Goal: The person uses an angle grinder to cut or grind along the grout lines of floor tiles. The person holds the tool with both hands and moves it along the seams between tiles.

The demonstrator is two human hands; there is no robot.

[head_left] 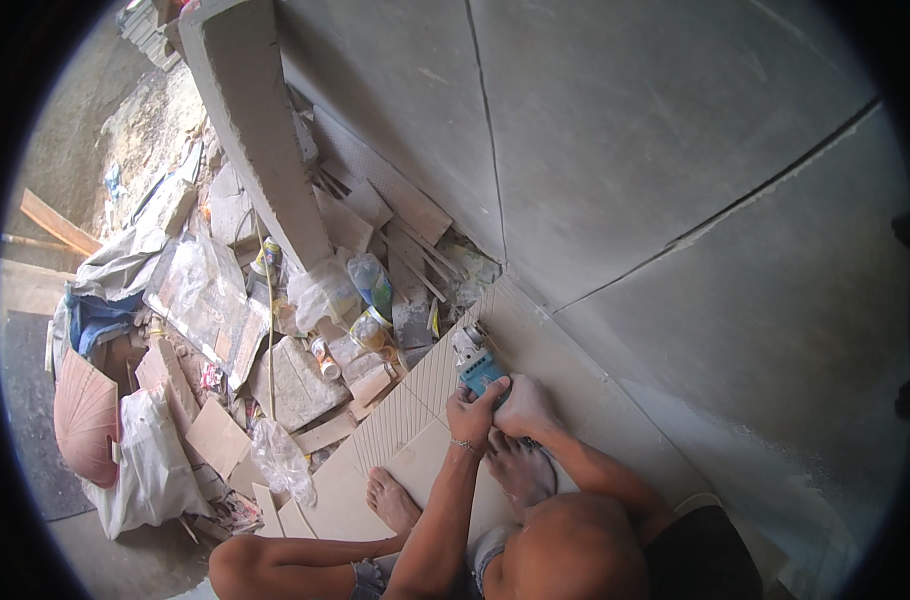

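A teal angle grinder (479, 370) with a silver metal head is held just above or on a beige tile (430, 415) with rows of straight grooves cut along its edge. My left hand (472, 412) is closed around the grinder's near side, thumb on top of the body. Dusted pale, my right hand (525, 408) is closed against the tool's rear right; its fingers are partly hidden. The disc is hard to make out at the head. My bare feet rest on the tiles, the right foot (520, 468) close below the hands and the left foot (392, 500) farther left.
Grey wall panels (615, 150) rise along the right. Beyond the tile's left edge lies rubble: broken tile pieces (218, 434), plastic bags (320, 295), a white sack (155, 460) and a paper cup (325, 360). A concrete post (260, 150) stands at the far left.
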